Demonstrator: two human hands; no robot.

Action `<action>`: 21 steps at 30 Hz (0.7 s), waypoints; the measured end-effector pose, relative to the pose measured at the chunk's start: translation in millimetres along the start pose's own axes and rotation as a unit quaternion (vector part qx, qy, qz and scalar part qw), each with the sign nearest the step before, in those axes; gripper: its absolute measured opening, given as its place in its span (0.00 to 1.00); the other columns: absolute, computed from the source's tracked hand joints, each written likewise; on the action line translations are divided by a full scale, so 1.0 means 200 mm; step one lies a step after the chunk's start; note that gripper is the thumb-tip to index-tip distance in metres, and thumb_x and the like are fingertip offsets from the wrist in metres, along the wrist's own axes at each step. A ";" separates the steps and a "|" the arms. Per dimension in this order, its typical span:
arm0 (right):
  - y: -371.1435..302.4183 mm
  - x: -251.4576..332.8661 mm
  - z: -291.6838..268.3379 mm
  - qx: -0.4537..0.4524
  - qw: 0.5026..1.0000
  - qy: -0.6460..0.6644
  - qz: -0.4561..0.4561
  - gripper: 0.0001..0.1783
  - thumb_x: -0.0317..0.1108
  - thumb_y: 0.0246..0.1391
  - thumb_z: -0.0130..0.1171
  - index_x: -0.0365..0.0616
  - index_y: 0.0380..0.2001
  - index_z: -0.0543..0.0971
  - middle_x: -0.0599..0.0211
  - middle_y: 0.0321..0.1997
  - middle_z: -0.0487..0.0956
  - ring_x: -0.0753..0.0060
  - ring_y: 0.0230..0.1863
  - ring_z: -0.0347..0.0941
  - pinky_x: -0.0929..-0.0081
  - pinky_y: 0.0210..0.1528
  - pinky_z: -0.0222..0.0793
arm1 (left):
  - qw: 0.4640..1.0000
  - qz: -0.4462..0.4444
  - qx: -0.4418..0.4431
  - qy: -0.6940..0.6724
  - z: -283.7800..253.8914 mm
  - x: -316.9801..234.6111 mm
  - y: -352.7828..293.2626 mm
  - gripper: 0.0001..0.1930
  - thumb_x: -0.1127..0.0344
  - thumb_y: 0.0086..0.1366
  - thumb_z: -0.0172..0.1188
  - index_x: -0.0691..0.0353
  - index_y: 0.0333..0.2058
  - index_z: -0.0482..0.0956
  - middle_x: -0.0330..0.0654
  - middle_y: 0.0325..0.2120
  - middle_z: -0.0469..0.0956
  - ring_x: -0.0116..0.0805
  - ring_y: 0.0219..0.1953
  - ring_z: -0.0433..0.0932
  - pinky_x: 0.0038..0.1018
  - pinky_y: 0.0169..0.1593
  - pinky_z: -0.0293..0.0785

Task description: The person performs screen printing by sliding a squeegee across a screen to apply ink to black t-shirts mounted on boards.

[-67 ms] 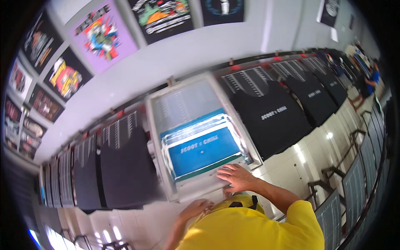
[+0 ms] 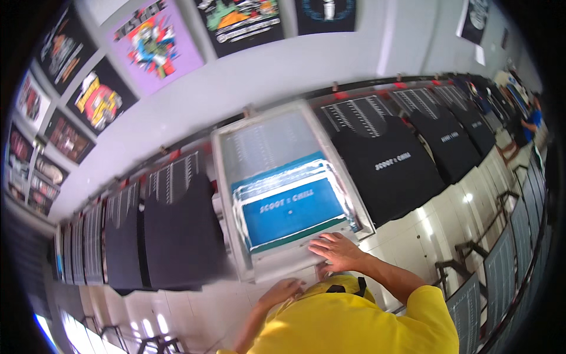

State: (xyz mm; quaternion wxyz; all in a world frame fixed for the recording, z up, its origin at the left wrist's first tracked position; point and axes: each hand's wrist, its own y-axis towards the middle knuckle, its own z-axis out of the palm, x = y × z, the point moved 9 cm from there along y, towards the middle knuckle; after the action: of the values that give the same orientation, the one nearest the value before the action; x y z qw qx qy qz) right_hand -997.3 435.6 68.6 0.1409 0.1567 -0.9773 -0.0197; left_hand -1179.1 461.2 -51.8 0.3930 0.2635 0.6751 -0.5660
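Note:
A screen-printing frame (image 2: 273, 266) with a pale border lies over the row of boards before me. Its mesh has a blue area (image 2: 295, 215) with lettering, and white ink streaks line the edges of that area. My right hand (image 2: 339, 252) grips the near right part of the frame's border, fingers over the top and thumb lower down. Close to my waist, below the near edge of the frame, my left hand (image 2: 283, 291) holds nothing that I can see. Its fingers are loosely stretched and partly blurred.
Black shirts with white lettering (image 2: 392, 168) lie on boards to the right; plain black shirts (image 2: 181, 236) cover boards to the left. Grey panels on a dark rack (image 2: 492, 274) stand at the right. Far right, a person in blue (image 2: 533, 121) stands by the row.
The whole view has shifted slightly, so wall, boards and frame sit a little farther right. Both hands keep nearly the same pose.

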 end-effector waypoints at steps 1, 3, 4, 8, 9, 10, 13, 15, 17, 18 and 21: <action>0.00 0.00 0.03 0.007 0.999 -0.032 -0.007 0.36 0.44 0.48 0.68 0.47 0.60 0.72 0.69 0.66 0.70 0.57 0.65 0.64 0.58 0.60 0.67 | 1.000 -0.007 -0.017 -0.023 0.02 0.01 0.02 0.24 0.50 0.77 0.44 0.65 0.56 0.75 0.42 0.38 0.81 0.28 0.32 0.77 0.24 0.37 0.75; 0.01 0.00 0.07 0.017 0.995 -0.099 -0.019 0.36 0.42 0.47 0.68 0.47 0.61 0.71 0.68 0.65 0.71 0.58 0.62 0.66 0.59 0.58 0.69 | 0.996 -0.017 -0.048 -0.068 0.06 0.01 0.07 0.26 0.49 0.77 0.42 0.64 0.60 0.70 0.42 0.40 0.80 0.27 0.32 0.76 0.23 0.36 0.74; 0.04 0.01 0.02 0.013 0.997 -0.073 -0.025 0.34 0.39 0.46 0.66 0.47 0.59 0.72 0.67 0.62 0.73 0.60 0.57 0.69 0.60 0.57 0.70 | 0.995 -0.010 -0.047 -0.089 0.08 -0.01 0.08 0.27 0.48 0.78 0.42 0.64 0.61 0.68 0.42 0.42 0.79 0.27 0.32 0.76 0.23 0.36 0.74; 0.17 0.00 -0.11 -0.008 0.996 -0.079 0.031 0.24 0.35 0.48 0.63 0.45 0.50 0.75 0.65 0.46 0.80 0.61 0.48 0.74 0.63 0.48 0.72 | 0.979 0.047 -0.043 -0.193 0.09 -0.18 0.11 0.28 0.39 0.75 0.40 0.61 0.49 0.70 0.38 0.35 0.76 0.25 0.29 0.75 0.23 0.30 0.70; 0.18 -0.01 -0.10 -0.016 0.995 -0.095 0.035 0.22 0.35 0.48 0.63 0.45 0.48 0.76 0.65 0.45 0.80 0.61 0.47 0.74 0.63 0.46 0.72 | 0.971 0.068 -0.046 -0.225 0.10 -0.21 0.12 0.30 0.35 0.74 0.40 0.60 0.42 0.72 0.36 0.31 0.75 0.25 0.27 0.75 0.23 0.28 0.69; 0.20 -0.02 -0.10 -0.026 0.993 -0.112 0.040 0.20 0.35 0.48 0.63 0.45 0.46 0.76 0.65 0.43 0.79 0.62 0.46 0.74 0.63 0.45 0.72 | 0.966 0.053 -0.056 -0.248 0.12 -0.17 0.15 0.33 0.31 0.72 0.37 0.59 0.40 0.73 0.34 0.30 0.73 0.23 0.26 0.73 0.23 0.26 0.67; 0.23 -0.02 -0.11 -0.052 0.992 -0.113 0.034 0.15 0.37 0.47 0.64 0.46 0.40 0.77 0.65 0.39 0.79 0.63 0.45 0.75 0.63 0.44 0.72 | 0.950 0.037 -0.147 -0.273 0.12 -0.04 0.24 0.31 0.36 0.75 0.37 0.60 0.33 0.72 0.36 0.25 0.72 0.27 0.23 0.71 0.27 0.27 0.66; 0.24 -0.05 -0.13 -0.058 0.992 -0.104 0.029 0.16 0.38 0.47 0.65 0.46 0.39 0.76 0.67 0.38 0.80 0.63 0.45 0.76 0.63 0.44 0.72 | 0.961 0.073 -0.203 -0.173 0.08 0.09 0.32 0.30 0.40 0.76 0.37 0.62 0.29 0.71 0.37 0.21 0.70 0.31 0.22 0.69 0.30 0.29 0.65; 0.25 -0.13 -0.15 -0.100 0.990 -0.099 0.032 0.17 0.39 0.43 0.67 0.48 0.37 0.76 0.68 0.35 0.80 0.62 0.43 0.76 0.62 0.45 0.72 | 0.964 0.096 -0.224 -0.104 0.06 0.01 0.29 0.30 0.44 0.77 0.37 0.63 0.24 0.69 0.39 0.18 0.68 0.34 0.21 0.67 0.33 0.31 0.64; 0.28 -0.19 -0.17 -0.115 0.988 -0.096 0.035 0.18 0.39 0.42 0.68 0.48 0.37 0.76 0.68 0.35 0.80 0.62 0.41 0.77 0.62 0.44 0.72 | 0.964 0.095 -0.221 -0.114 0.06 -0.01 0.29 0.29 0.46 0.77 0.37 0.63 0.23 0.67 0.39 0.17 0.67 0.35 0.21 0.66 0.34 0.31 0.63; 0.43 -0.31 -0.29 -0.148 0.984 -0.088 0.038 0.18 0.38 0.40 0.70 0.47 0.36 0.77 0.67 0.33 0.80 0.60 0.38 0.78 0.61 0.43 0.72 | 0.960 0.100 -0.232 -0.120 0.05 -0.09 0.22 0.29 0.48 0.77 0.36 0.62 0.20 0.64 0.39 0.16 0.65 0.35 0.21 0.63 0.34 0.32 0.61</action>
State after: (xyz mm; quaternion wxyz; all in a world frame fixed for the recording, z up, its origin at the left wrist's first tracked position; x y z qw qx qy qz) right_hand -950.6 537.3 114.7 0.0771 0.0940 -0.9775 -0.1724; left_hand -1131.7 462.3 -60.6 0.5762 0.1619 0.7056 -0.3793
